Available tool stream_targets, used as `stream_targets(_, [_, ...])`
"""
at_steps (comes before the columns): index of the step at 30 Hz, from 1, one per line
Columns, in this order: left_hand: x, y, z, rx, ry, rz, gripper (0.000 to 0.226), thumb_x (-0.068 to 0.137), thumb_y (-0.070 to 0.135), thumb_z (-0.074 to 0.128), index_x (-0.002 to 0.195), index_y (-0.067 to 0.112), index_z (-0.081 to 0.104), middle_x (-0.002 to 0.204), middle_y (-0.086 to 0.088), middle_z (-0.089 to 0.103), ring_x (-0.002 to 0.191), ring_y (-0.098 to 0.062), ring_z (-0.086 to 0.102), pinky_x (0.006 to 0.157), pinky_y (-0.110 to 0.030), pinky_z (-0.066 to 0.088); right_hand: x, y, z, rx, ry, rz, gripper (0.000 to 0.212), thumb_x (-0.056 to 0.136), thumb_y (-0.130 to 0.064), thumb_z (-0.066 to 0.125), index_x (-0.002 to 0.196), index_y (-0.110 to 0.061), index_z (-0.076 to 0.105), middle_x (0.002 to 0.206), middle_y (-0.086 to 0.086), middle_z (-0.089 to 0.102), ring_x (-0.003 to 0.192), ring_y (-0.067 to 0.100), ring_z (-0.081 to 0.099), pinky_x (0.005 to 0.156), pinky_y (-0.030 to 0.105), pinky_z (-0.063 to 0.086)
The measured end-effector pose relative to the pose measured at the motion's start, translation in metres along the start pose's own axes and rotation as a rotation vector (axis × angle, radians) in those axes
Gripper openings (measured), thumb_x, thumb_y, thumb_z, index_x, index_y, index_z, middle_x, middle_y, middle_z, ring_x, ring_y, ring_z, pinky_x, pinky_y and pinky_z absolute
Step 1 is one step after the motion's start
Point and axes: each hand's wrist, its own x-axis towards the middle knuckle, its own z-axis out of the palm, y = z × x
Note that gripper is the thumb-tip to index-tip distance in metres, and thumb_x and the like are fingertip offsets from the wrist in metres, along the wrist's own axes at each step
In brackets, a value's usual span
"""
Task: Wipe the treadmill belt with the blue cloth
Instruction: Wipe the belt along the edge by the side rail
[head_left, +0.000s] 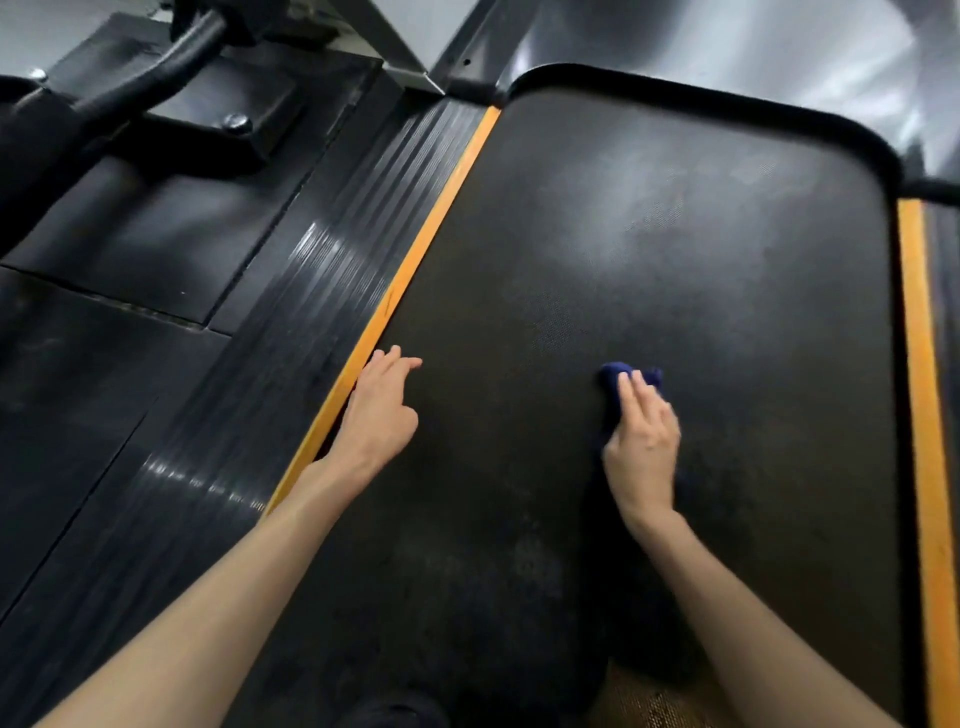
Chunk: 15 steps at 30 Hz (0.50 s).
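Right hand (644, 436) atop blue cloth (615, 375) on treadmill belt (649, 234), left hand (382, 410) beside

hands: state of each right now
Left hand: open, resting on the treadmill belt.
Right hand: open, pressing the blue cloth onto the belt.

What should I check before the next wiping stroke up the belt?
1. Blue cloth sits under the right hand, on the treadmill belt: ok.
2. Cloth spread flat: not ok, it is bunched.
3. Belt ahead of the cloth free of objects: ok.
4. Left hand clear of the cloth's path, by the left orange strip: ok.
5. Belt stopped: cannot tell.
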Motion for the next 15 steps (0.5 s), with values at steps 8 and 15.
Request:
stream_targets(8, [0.006,0.034,0.022,0.008,-0.079,0.128,0.073,0.076,-0.02,0.038,0.14,0.017,0.037,0.153,-0.003,0.025,0.143,-0.015,0.011,0.114,-0.031,0.014,-0.054,-0.018,0.005,0.004,-0.396,-0.685,0.062,0.078,-0.001,0.041,0.138,-0.015,0.046,0.144,0.004,0.044,0.13,0.023,0.043,0.114,0.034,0.024])
stream_targets(15, [0.002,0.053,0.041,-0.02,-0.152,0.171,0.074,0.077,-0.02,0.036,0.141,0.017,0.035,0.152,0.0,0.027,0.142,-0.012,0.014,0.113,-0.026,0.015,0.021,0.086,-0.057,0.074,-0.123,0.095,0.054,0.083,0.006,0.053,0.135,-0.008,0.05,0.143,0.012,0.043,0.133,0.031,0.039,0.115,0.042,0.019])
